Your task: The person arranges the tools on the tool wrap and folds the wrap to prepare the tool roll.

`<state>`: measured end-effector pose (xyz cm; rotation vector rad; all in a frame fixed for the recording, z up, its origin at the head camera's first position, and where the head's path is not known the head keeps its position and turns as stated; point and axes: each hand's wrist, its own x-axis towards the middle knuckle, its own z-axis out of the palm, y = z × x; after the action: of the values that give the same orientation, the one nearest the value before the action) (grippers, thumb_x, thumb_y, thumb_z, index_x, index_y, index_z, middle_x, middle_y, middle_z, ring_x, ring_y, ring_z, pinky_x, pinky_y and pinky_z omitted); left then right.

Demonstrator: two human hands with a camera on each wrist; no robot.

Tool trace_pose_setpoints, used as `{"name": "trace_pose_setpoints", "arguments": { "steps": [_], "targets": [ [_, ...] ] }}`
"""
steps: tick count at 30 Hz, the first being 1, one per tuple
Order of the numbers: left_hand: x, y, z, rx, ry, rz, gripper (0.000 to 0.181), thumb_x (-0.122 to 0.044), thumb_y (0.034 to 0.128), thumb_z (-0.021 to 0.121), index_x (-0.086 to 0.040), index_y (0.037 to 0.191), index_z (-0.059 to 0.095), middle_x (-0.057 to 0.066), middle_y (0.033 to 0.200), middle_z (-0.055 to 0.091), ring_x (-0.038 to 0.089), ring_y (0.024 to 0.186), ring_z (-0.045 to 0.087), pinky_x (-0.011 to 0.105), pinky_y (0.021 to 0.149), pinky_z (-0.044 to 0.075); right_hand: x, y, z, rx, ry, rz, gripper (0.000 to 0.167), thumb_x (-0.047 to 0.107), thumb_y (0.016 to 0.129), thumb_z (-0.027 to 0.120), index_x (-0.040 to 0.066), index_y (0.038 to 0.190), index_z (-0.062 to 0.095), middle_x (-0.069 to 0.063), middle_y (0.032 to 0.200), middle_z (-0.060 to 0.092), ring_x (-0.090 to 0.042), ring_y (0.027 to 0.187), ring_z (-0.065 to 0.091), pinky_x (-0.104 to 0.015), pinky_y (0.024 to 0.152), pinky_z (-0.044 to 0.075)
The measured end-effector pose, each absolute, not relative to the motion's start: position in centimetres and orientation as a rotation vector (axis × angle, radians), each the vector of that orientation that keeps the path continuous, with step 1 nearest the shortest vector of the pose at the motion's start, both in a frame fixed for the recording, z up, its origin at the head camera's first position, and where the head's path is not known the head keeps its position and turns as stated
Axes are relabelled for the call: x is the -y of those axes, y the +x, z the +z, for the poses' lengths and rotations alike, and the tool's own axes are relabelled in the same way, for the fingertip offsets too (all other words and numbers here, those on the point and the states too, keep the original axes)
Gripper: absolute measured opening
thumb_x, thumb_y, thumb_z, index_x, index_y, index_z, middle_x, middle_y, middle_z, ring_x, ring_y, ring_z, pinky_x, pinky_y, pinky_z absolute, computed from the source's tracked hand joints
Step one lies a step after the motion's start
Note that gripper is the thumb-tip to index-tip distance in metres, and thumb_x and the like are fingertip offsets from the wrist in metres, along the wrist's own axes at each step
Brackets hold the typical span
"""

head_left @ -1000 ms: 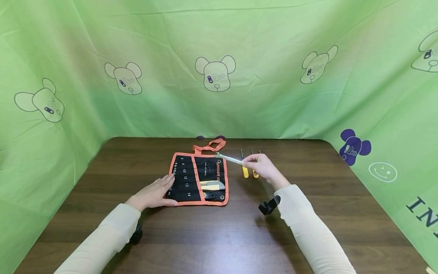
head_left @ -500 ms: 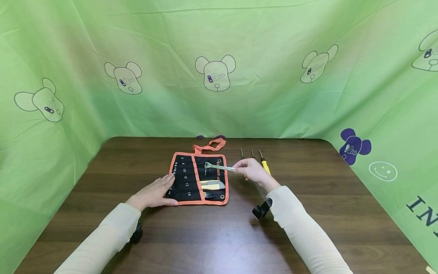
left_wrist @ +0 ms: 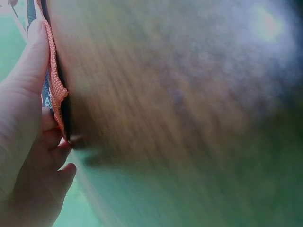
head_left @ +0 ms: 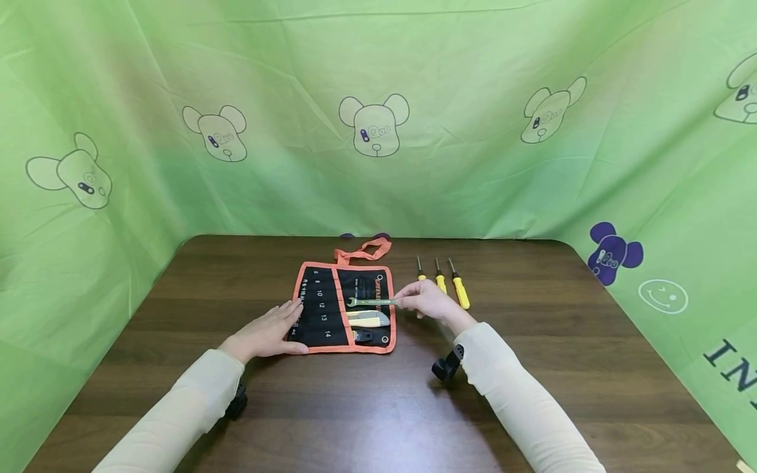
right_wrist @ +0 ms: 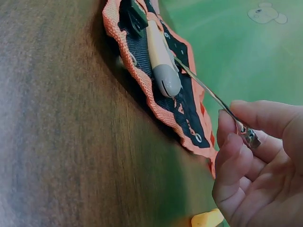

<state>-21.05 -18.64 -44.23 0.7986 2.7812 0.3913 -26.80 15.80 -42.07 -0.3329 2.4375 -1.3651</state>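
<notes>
A black tool pouch (head_left: 319,322) with orange edging lies unfolded on the table. My left hand (head_left: 266,334) rests flat on its left edge, fingers spread; the left wrist view shows the thumb along the orange edging (left_wrist: 57,94). My right hand (head_left: 432,303) pinches one end of a silver wrench (head_left: 369,302), whose other end lies over the pouch's right half, above a cream and grey utility knife (head_left: 368,319). In the right wrist view the wrench (right_wrist: 208,90) runs from the fingertips toward the pouch beside the knife (right_wrist: 163,71).
Yellow-handled screwdrivers (head_left: 460,292) lie right of the pouch, partly behind my right hand. A black item (head_left: 363,336) sits in the pouch below the knife. An orange strap (head_left: 363,253) extends from its top edge. Green cloth (head_left: 378,190) hangs behind the table.
My right hand has moved left and down with the wrench, which now lies nearly level close above the knife. The screwdrivers have come more into view. My left hand has stayed put.
</notes>
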Motion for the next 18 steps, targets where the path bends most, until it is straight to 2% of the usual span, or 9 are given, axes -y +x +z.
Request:
{"name": "trace_pose_setpoints", "arguments": {
  "steps": [7,18],
  "targets": [
    [18.59,-21.02,-44.08,-2.777,0.797,0.388,0.094,-0.058,0.0811,0.058,0.007,0.141,0.025,0.022,0.148,0.018,0.035,0.135,0.016,0.047,0.107,0.018,-15.82,-27.00,-42.14,-2.366,-0.361,-1.372,0.019,0.011,0.088,0.061,-0.002,0.099,0.069,-0.009,0.074,0.063,-0.010,0.048,0.039,-0.022,0.044,0.035],
    [18.44,-20.96,-44.09,-2.771,0.774,0.381,0.094,-0.059,0.0807,0.057,0.005,0.142,0.026,0.021,0.148,0.018,0.034,0.135,0.017,0.046,0.107,0.018,-15.68,-27.25,-42.40,-2.357,-0.363,-1.300,0.018,0.009,0.090,0.057,-0.003,0.098,0.068,-0.005,0.068,0.058,-0.009,0.045,0.038,-0.021,0.043,0.034]
  ]
}}
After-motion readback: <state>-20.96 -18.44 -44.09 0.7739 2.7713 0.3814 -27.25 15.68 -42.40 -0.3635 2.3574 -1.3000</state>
